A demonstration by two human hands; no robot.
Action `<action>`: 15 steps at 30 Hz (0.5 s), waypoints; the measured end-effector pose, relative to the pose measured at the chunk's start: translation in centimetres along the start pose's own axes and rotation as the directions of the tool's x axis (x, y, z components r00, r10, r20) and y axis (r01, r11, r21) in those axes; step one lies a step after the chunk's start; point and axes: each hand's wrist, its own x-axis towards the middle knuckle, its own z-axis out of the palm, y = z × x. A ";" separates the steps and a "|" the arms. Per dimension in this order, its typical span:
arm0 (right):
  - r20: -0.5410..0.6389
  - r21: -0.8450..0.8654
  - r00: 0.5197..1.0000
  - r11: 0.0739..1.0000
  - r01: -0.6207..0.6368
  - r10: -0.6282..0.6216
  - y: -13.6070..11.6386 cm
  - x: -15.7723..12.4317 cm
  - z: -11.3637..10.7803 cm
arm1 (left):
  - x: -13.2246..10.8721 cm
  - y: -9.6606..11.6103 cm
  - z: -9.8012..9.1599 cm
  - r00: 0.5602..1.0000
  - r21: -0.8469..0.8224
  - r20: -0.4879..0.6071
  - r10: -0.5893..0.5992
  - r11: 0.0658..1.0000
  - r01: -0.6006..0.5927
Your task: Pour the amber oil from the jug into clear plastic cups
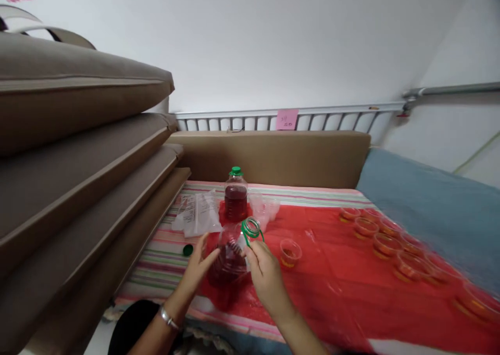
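A clear plastic bottle (227,264) of dark red liquid stands near the front of the red sheet (344,277). My left hand (198,265) rests against its left side, fingers partly curled round it. My right hand (261,269) pinches a green coiled handle or ring (251,229) at the bottle's top right. A loose green cap (188,249) lies on the striped cloth to the left. Behind stands a second bottle (236,197) of red liquid, capped in green.
Several small clear cups with orange contents (385,243) line the red sheet to the right; one cup (290,253) sits close to my right hand. Clear plastic bags (197,214) and empty cups (265,206) lie behind. Stacked brown cushions (78,151) rise at left.
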 end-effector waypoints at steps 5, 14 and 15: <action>0.079 -0.124 0.992 0.986 0.109 -0.099 -2.1 0.6 2.6 | 0.0 2.6 1.1 0.894 0.327 0.286 0.346 0.841 -0.430; -0.184 -0.328 0.982 0.940 -0.092 0.032 4.5 0.0 -3.0 | 2.1 1.3 0.4 0.879 0.378 0.220 0.422 0.794 -0.476; -0.220 -0.387 0.964 0.894 -0.226 0.149 6.5 -0.5 -4.1 | 2.4 1.2 0.2 0.881 0.365 0.214 0.423 0.802 -0.473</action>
